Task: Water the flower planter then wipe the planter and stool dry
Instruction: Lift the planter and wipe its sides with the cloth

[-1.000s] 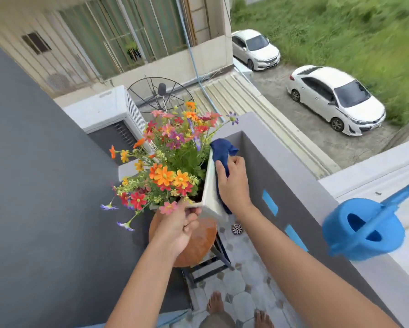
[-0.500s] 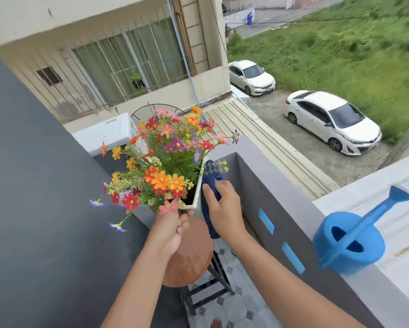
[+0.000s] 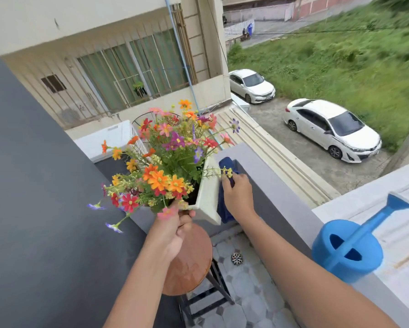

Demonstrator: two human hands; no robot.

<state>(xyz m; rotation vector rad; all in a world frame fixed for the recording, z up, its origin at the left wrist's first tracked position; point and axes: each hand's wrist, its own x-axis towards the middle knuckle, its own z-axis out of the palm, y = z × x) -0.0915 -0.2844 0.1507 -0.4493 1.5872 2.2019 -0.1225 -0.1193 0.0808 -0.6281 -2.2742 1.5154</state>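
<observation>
There is one white planter (image 3: 207,197) full of bright flowers (image 3: 165,159). It is a long box. Its long side runs from the near end by the hands to the far end by the gray wall, and it leans over to the left. It is up in the air, above one round brown stool (image 3: 190,259).

Two hands are on it. The left hand (image 3: 175,230) grips the near end of the planter from under, with the fingers curled tight around it and the thumb on top. The right hand (image 3: 239,197) holds one dark blue cloth (image 3: 224,185) and presses it flat on the right side of the planter. Its fingers are closed on the cloth. The cloth sticks out above the fingertips and hangs down below the palm.

The stool seat looks wet and shiny. It sits just under the left hand's knuckles.

To the right of the right arm, one blue watering can (image 3: 348,249) stands on the gray ledge (image 3: 277,185). Its spout points up and away to the right.

Far past the fingers, two white cars (image 3: 329,129) are parked down below by the grass.
</observation>
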